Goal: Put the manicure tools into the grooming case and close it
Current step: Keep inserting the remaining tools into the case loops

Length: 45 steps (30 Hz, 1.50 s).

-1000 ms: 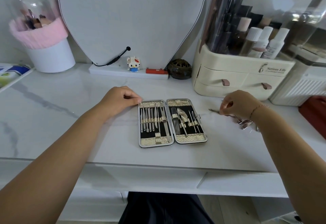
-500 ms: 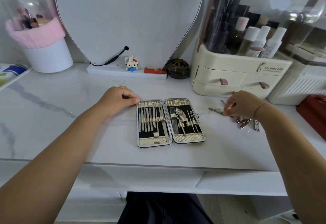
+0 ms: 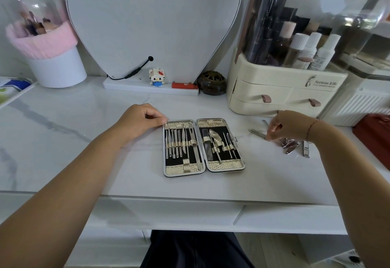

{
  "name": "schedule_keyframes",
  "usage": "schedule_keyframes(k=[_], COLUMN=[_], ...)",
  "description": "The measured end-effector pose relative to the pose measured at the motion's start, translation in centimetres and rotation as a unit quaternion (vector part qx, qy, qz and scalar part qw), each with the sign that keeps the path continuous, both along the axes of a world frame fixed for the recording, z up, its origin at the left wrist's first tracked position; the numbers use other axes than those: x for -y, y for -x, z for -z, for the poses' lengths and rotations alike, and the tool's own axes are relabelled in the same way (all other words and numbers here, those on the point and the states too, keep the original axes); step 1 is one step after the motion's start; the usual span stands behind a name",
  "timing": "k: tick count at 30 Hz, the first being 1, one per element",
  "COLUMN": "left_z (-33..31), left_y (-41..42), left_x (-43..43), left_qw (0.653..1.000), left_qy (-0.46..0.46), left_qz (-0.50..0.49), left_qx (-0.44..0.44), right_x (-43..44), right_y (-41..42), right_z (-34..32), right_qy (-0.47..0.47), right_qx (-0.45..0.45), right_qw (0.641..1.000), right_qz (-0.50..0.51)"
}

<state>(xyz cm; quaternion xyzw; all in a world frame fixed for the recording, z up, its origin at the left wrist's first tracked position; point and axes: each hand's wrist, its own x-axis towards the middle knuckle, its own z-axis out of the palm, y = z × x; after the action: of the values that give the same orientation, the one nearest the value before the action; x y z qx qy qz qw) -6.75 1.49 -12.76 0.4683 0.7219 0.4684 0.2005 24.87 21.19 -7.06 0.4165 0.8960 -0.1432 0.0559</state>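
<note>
The grooming case (image 3: 223, 166) lies open flat on the white marble counter, both black halves lined with several steel tools under gold straps. My left hand (image 3: 141, 120) rests with curled fingers against the case's top-left corner. To the right of the case lie loose manicure tools: a slim steel tool (image 3: 257, 133), nail clippers (image 3: 292, 146) and a smaller clipper (image 3: 306, 149). My right hand (image 3: 287, 125) hovers over them, fingertips pinched at the end of the slim tool; whether it grips it is unclear.
A cream cosmetics organiser (image 3: 280, 92) with bottles stands at the back right, a red box (image 3: 373, 136) at the right edge. A heart-shaped mirror (image 3: 154, 20), toy figure (image 3: 156, 76), dark round holder (image 3: 212, 83) and brush cup (image 3: 54, 65) line the back.
My right hand has shifted slightly over the loose tools, its fingertips closing toward the slim tool. My left hand and the case have stayed put.
</note>
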Motion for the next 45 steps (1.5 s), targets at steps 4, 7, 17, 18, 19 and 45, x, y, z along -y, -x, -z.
schedule_keyframes(k=[4, 7, 17, 18, 19, 45], left_z=[0.0, 0.1, 0.1, 0.1, 0.1, 0.1], left_y=[0.0, 0.0, 0.1, 0.1, 0.2, 0.4], left_x=[0.0, -0.1, -0.1, -0.1, -0.1, -0.2], left_qw=[1.000, 1.000, 1.000, 1.000, 1.000, 1.000], left_qy=[-0.001, 0.003, 0.002, 0.004, 0.005, 0.008], left_qz=[-0.003, -0.004, -0.004, -0.003, -0.003, 0.002], left_qx=[0.004, -0.002, -0.003, -0.005, -0.006, -0.020], right_x=[0.1, 0.3, 0.7, 0.8, 1.2, 6.5], right_y=[0.1, 0.2, 0.7, 0.9, 1.4, 14.3], right_z=[-0.1, 0.0, -0.2, -0.3, -0.3, 3.1], right_qy=[0.003, 0.004, 0.112, 0.128, 0.144, 0.216], right_qx=[0.018, 0.018, -0.155, -0.177, -0.201, -0.337], right_qw=[1.000, 0.999, 0.981, 0.975, 0.968, 0.915], right_qz=[-0.022, -0.031, -0.034, -0.036, -0.041, -0.040])
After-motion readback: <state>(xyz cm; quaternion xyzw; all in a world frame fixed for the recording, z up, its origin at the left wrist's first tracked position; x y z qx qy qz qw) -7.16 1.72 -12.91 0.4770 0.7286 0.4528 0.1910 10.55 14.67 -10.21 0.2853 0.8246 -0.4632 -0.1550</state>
